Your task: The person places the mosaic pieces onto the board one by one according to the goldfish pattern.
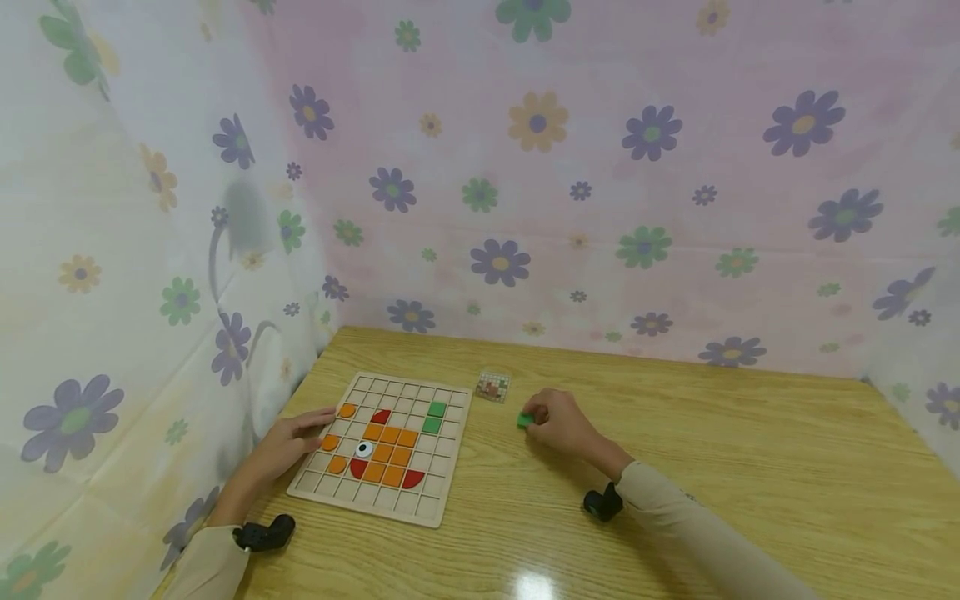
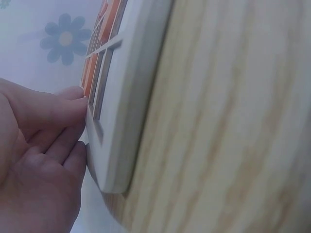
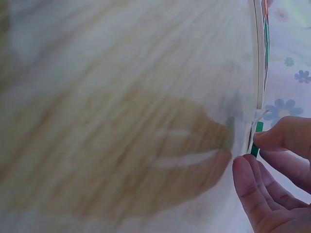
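A wooden grid board (image 1: 420, 504) lies on the table's left part, with orange squares, red quarter-rounds, orange discs, a white eye piece (image 1: 363, 449) and two green squares (image 1: 436, 409) in its cells. My left hand (image 1: 281, 446) rests at the board's left edge, fingers fairly straight, near the orange discs. In the left wrist view, the fingertips of that hand (image 2: 53, 131) touch the board's rim (image 2: 129, 121). To the right of the board, my right hand (image 1: 558, 423) pinches a green square tile (image 1: 524, 421) between thumb and fingers. The right wrist view shows this green tile (image 3: 257, 139) edge-on.
A small picture card (image 1: 492, 386) lies just beyond the board's upper right corner. The wooden table (image 1: 712, 442) stretches right. Flowered cloth walls (image 1: 570, 208) stand behind and to the left. Each wrist wears a black device (image 1: 266, 533).
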`<state>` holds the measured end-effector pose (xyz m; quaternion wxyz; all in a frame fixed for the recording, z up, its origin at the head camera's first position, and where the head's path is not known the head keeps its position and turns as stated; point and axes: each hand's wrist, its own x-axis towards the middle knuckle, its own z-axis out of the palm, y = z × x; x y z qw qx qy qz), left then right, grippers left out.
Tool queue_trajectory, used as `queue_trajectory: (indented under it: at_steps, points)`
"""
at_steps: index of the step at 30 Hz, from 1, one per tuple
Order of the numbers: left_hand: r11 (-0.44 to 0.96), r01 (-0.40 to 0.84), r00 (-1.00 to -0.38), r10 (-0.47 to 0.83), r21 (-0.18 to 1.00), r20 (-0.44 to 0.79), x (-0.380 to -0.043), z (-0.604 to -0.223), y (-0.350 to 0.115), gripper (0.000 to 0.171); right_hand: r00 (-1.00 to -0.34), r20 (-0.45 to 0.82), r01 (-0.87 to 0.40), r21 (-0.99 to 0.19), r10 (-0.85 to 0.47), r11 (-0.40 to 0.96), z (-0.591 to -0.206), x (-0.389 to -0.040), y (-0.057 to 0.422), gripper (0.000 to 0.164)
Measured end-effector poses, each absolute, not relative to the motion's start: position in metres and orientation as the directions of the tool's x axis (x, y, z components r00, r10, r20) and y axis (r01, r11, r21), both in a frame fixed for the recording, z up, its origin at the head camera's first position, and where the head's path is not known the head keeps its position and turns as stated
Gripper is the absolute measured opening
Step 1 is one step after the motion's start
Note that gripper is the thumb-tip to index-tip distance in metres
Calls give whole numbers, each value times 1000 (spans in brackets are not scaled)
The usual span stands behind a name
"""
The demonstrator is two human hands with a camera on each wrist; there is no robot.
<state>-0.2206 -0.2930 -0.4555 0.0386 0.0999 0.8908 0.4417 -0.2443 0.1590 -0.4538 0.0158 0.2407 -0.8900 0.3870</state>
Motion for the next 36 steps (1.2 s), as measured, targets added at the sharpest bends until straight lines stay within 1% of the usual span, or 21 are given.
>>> queue_trajectory:
  at_steps: [10,19,29,36]
  points:
    - [610,157,-976,219,777,25,-220,-454,-293,42,-870,239,-469,-669,-430,576,-445,-242,149,13]
    - [609,159,-975,220,777,27,-217,-451,-290,42,-831,301,-538,-649,-468,537,-441,-244,137,12]
    - [589,138,-976,217,797,9,-217,-454,-291,43,-820,306,-549,-662,-484,511,-441,-244,120,14]
    - [586,141,-978,210,798,18,-219,-454,-292,43,-798,320,-575,-658,-510,487,-442,-249,107,15]
